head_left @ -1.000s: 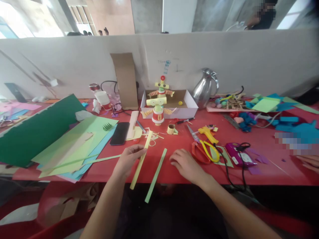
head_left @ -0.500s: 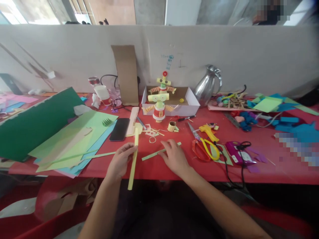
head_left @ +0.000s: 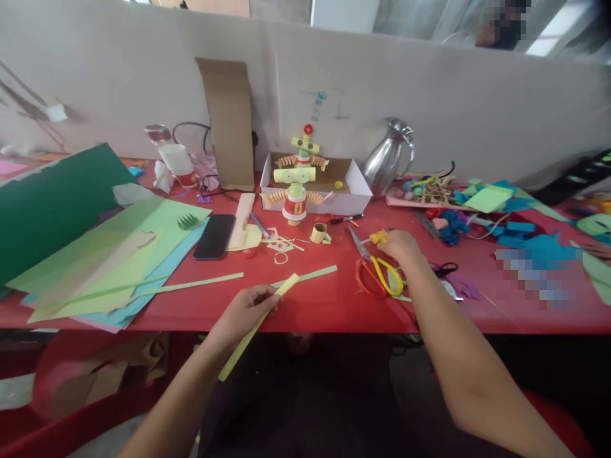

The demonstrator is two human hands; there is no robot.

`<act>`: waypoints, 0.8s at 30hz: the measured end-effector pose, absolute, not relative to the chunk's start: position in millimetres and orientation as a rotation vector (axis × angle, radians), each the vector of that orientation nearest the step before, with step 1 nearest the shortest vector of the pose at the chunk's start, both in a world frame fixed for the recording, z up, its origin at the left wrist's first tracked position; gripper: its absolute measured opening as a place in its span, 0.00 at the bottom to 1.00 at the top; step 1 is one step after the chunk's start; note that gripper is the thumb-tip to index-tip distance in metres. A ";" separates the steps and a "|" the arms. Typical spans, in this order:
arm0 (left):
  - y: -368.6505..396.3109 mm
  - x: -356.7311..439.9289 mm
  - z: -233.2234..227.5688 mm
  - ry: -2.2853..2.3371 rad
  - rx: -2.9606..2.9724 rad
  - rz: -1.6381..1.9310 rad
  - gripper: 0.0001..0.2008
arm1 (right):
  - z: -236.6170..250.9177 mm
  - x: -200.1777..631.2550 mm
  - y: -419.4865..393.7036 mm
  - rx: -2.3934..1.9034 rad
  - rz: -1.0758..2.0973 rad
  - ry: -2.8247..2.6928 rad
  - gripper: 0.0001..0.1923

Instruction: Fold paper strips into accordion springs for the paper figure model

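My left hand [head_left: 248, 312] pinches a pale yellow paper strip [head_left: 237, 358], held slanting over the table's front edge. Beneath the strip's upper end, a light green paper strip [head_left: 321, 274] lies on the red table. On the right, my right hand [head_left: 401, 247] is closed around a yellow hot glue gun [head_left: 379, 237]; the hand covers most of it. Just beside that hand lie scissors [head_left: 387, 278] with red and yellow handles, blades pointing away. Farther back stand two paper figures, the nearer one [head_left: 294, 205] with a red and white body and pleated arms.
A small paper ring [head_left: 318, 233], paper scraps [head_left: 281, 243] and a black phone [head_left: 214, 236] lie mid-table. Coloured sheets [head_left: 109, 254] cover the left side. A white box [head_left: 358, 187], a metal jug [head_left: 389, 159] and a cardboard piece [head_left: 232, 127] stand at the back.
My right hand has left the green strip and moved right onto the glue gun. My left hand has tilted the yellow strip, its upper end now farther right. The view has shifted.
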State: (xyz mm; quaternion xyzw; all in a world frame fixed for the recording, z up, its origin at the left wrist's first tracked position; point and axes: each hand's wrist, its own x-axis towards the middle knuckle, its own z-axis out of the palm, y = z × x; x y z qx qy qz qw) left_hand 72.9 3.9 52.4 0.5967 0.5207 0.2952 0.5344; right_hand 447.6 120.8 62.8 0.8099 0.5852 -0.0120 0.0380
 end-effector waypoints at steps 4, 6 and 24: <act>4.6 67.1 60.4 1.264 1.772 0.502 0.10 | 88.4 451.4 103.0 2.712 0.104 1.837 0.18; 5.6 62.7 62.7 1.275 1.846 0.447 0.09 | 99.9 450.2 86.3 2.951 0.032 1.942 0.18; -0.7 92.9 55.4 1.620 2.001 0.195 0.11 | 66.4 352.5 -61.9 2.157 -1.504 2.356 0.26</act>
